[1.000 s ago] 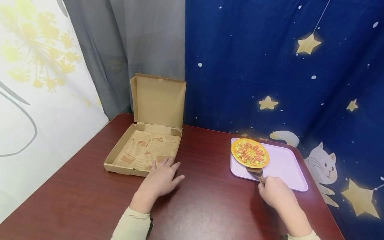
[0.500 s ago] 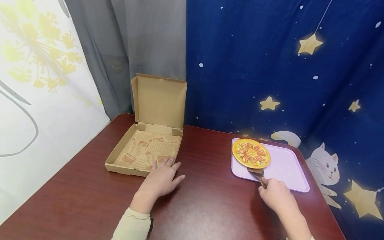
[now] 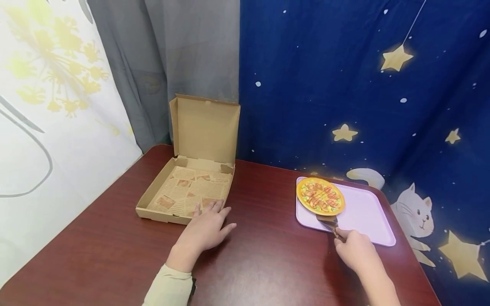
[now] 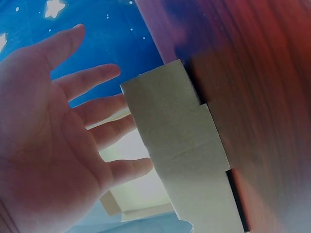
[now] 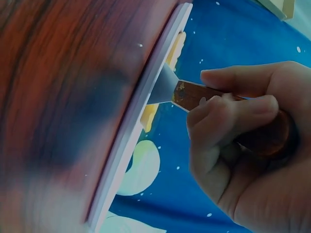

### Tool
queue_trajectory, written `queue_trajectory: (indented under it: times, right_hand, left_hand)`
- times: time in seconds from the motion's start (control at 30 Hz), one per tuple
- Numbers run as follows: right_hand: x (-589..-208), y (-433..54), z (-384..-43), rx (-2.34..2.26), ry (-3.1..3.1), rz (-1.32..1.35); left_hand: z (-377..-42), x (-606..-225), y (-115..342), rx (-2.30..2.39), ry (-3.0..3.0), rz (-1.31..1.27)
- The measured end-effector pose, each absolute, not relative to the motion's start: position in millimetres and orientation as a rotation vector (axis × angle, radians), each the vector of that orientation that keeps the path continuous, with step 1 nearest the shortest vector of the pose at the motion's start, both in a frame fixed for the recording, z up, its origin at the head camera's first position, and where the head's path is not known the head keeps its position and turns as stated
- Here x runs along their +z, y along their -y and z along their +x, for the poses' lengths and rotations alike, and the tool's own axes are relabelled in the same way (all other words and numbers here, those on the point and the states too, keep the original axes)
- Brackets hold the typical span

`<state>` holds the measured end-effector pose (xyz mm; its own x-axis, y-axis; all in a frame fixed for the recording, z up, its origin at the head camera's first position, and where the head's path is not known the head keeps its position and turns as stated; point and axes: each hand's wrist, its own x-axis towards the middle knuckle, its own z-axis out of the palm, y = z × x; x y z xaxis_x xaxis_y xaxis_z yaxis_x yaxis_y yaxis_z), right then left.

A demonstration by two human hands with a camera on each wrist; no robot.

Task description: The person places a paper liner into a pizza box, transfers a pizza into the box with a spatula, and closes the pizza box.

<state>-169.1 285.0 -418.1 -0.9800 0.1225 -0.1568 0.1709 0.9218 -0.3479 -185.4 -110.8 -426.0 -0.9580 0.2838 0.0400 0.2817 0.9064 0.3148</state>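
My right hand [image 3: 356, 248] grips the wooden handle of a pizza spatula [image 5: 197, 94], fingers curled round it in the right wrist view. The spatula's metal blade [image 3: 327, 220] meets the near edge of a toy-like pizza [image 3: 320, 196] with an orange rim; how far it reaches underneath is hidden. The pizza lies on the left part of a lilac tray [image 3: 369, 216]. My left hand [image 3: 206, 227], fingers spread and fairly straight, is at the front right corner of a cardboard pizza box [image 3: 155, 189]. Its lid stands raised, and printed paper [image 3: 191, 193] lines the bottom.
Both box and tray stand on a dark red wooden table [image 3: 264, 255], with a stretch of tabletop between them. Behind the table hang a grey curtain [image 3: 203, 51] and a blue star-patterned curtain [image 3: 306, 85]. A white flowered cloth [image 3: 69, 170] hangs at left.
The view has shifted slightly. My right hand has drawn a little to the right and nearer on the spatula side, while the blade stays at the pizza's edge. My left hand keeps its place.
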Motion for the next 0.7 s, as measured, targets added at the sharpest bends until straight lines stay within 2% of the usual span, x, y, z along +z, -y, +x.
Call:
queue_trajectory:
  times: [0.7]
  right_hand:
    - [-418, -289, -152, -0.674, -2.882, 0.317]
  left_hand:
    - [-184, -428, 115, 0.554, -3.031, 0.441]
